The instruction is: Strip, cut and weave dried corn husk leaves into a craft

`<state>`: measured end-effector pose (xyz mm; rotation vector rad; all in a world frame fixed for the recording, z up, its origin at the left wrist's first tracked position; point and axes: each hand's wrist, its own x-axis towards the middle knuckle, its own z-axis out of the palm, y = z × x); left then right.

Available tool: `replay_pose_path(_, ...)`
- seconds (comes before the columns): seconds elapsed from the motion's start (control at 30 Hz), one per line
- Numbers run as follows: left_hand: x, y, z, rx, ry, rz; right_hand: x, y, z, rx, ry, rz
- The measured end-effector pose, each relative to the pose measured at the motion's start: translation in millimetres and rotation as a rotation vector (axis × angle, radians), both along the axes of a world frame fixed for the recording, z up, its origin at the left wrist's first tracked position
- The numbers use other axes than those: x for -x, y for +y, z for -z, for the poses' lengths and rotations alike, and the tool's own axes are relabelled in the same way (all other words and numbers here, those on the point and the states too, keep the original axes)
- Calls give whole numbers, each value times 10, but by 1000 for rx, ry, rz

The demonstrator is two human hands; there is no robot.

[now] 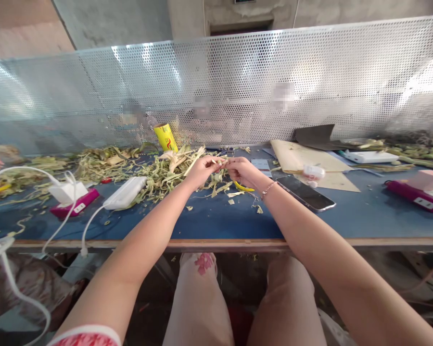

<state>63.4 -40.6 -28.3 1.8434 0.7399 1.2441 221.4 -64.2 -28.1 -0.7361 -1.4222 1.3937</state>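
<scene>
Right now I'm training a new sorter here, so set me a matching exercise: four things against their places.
Things:
1 smartphone
2 yellow can
3 white power bank
4 leaf strip

Places:
A pinched between left hand and right hand
B left of both hands
C at the back by the perforated screen
D right of both hands

Pairs: 1-D; 2-C; 3-B; 4-A

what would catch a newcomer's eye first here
The two bare arms reaching to mid-table, where the left hand and right hand pinch a pale strip between them. Behind them a heap of greenish husk scraps spreads left over the blue table, below a shiny perforated metal screen.
</scene>
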Motion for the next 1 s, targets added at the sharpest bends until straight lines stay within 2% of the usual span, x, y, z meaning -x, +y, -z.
replay_pose_path(0.43,-60,-83,-70,173,-111,16,-4,-2,2,30,68,-22)
replay_pose_path(0.53,-59,-63,-46,158,-125,-10,0,16,9,9,53,1)
replay_pose_path(0.73,-59,-45,3,72,-216,-150,28,33,35,-62,34,54)
replay_pose_path(0.87,-88,-114,-23,82,-279,-154,53,28,37,-88,35,87)
replay_pose_path(1.0,-119,-181,-49,50,-246,-137,71,11,22,-124,9,134)
